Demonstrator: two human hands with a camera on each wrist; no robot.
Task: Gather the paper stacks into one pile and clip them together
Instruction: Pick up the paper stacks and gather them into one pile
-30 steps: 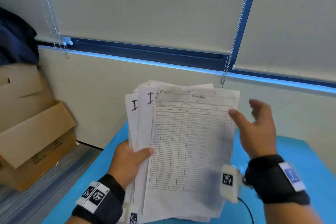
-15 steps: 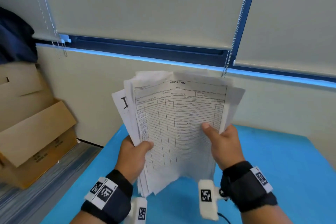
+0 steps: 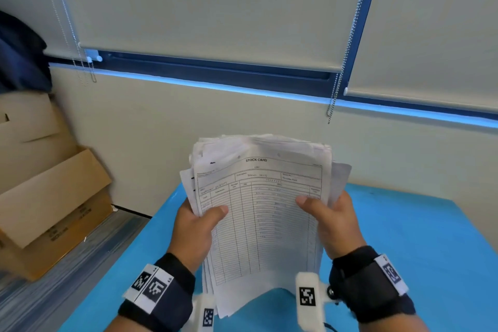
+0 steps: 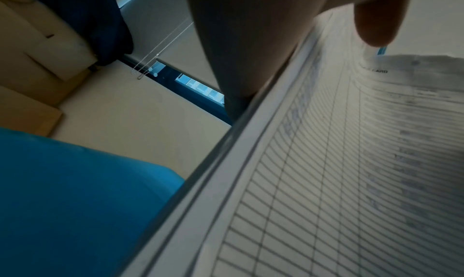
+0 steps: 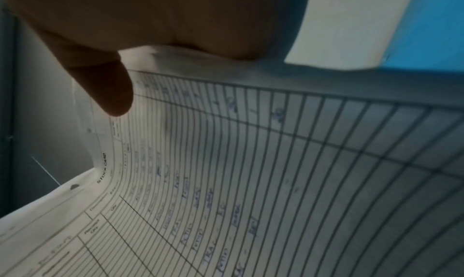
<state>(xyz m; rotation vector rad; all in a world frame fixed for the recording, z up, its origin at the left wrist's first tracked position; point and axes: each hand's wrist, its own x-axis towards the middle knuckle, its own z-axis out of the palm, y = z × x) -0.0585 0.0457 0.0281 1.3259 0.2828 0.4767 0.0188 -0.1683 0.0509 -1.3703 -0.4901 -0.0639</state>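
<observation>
A thick pile of white papers (image 3: 262, 213) with a ruled "STOCK CARD" form on top stands nearly upright above the blue table (image 3: 420, 237). My left hand (image 3: 198, 219) grips its left edge, thumb on the front sheet. My right hand (image 3: 327, 217) grips the right edge the same way. The sheets are roughly aligned, with a few edges sticking out at the left and right. The left wrist view shows the paper pile (image 4: 339, 172) edge-on under my thumb (image 4: 376, 23). In the right wrist view the top form (image 5: 251, 172) curves beneath my thumb (image 5: 110, 90). No clip is in view.
Open cardboard boxes (image 3: 51, 202) are stacked on the floor to the left of the table. A wall (image 3: 215, 121) with roller blinds and hanging bead chains (image 3: 339, 67) stands close behind. A dark cloth (image 3: 18, 54) lies on the boxes at far left.
My right hand came from open air onto the pile's right edge and gripped it. The fanned sheets have been squared up into a tighter pile and lowered toward the table.
</observation>
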